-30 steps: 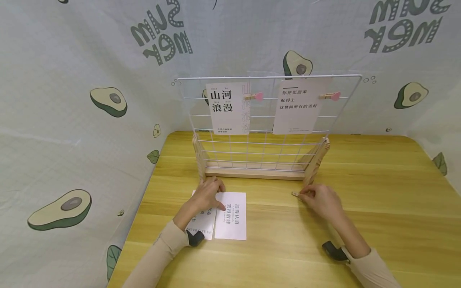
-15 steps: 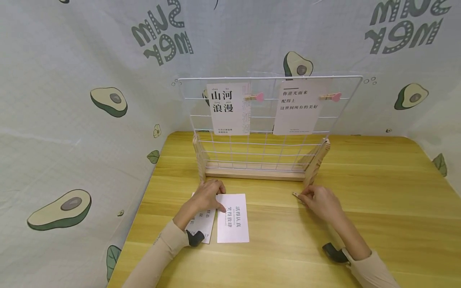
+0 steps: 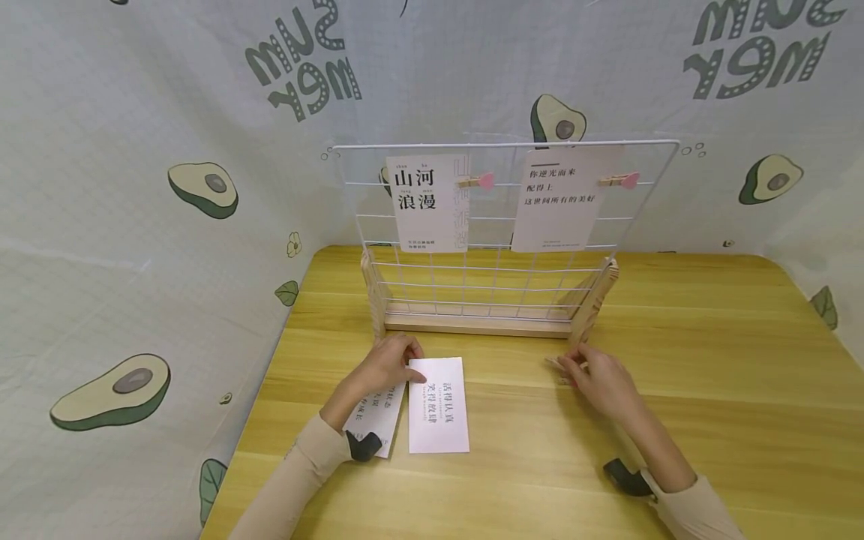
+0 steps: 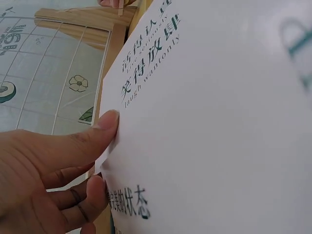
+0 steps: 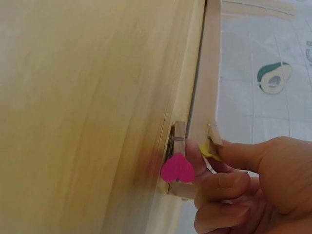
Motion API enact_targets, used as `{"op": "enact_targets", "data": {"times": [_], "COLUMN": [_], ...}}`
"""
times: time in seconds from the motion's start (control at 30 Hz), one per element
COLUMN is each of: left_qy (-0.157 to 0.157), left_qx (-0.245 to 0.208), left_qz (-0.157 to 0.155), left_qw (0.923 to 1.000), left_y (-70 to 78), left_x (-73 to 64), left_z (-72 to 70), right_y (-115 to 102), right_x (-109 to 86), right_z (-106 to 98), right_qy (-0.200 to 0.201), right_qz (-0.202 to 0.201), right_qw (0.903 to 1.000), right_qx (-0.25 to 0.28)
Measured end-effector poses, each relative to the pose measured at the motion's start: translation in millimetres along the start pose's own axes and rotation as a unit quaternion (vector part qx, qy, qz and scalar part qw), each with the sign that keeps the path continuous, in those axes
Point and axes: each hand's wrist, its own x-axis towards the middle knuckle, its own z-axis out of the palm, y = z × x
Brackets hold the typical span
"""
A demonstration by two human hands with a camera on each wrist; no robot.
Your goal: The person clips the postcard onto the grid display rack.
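Observation:
My left hand [image 3: 388, 365] pinches the edge of a white card with printed lettering [image 3: 439, 420], thumb on its face in the left wrist view. Another printed card [image 3: 379, 416] lies on the table to its left, partly hidden under that hand and wrist. By the right foot of the rack, my right hand [image 3: 604, 381] pinches a small wooden clothespin with a yellow heart [image 5: 213, 140] between thumb and forefinger. Right beside those fingers, in the right wrist view, is a clothespin with a magenta heart [image 5: 178, 168].
A white wire grid rack [image 3: 496, 279] on wooden feet stands at the back of the wood-grain table [image 3: 709, 360]. Two printed cards, a left one [image 3: 428, 225] and a right one [image 3: 556, 221], hang on it from pink-heart clothespins. A printed curtain [image 3: 432, 67] closes off the back.
The card in my left hand has moved slightly right, and its gap from the other card has widened. The clothespin in my right hand has come up a little.

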Motion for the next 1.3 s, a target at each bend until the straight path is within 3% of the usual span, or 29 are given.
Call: {"op": "enact_targets", "data": {"times": [0.2,0.4,0.57,0.77,1.0,1.3], "left_qy": [0.009,0.017,0.035,0.052,0.051,0.049], "left_qx": [-0.09,-0.156,-0.171,-0.185,-0.243,-0.263], "left_qz": [-0.007,0.009,0.005,-0.02,-0.04,-0.036], "left_qw": [0.9959,0.9875,0.9847,0.9811,0.9678,0.9629], "left_y": [-0.6,-5.6,-7.6,-6.3,-9.0,-13.2], "left_x": [2.0,1.3,-1.5,-2.9,-2.1,-3.3], "left_z": [-1.9,-2.7,-5.2,-6.3,-3.4,-2.8], "right_y": [-3,-4,-4,-2,-5,-6], "right_x": [3.2,4.6,3.3,2.8,1.6,-0.3], "right_z": [0,1,2,4,3,2], "right_qy": [-0.003,-0.02,-0.025,0.002,0.011,0.011], "right_qz": [-0.001,-0.013,-0.028,-0.054,-0.034,-0.016], "right_qw": [0.9991,0.9973,0.9965,0.9955,0.9965,0.9974], "right_qx": [0.042,0.069,0.075,0.078,0.076,0.07]}}
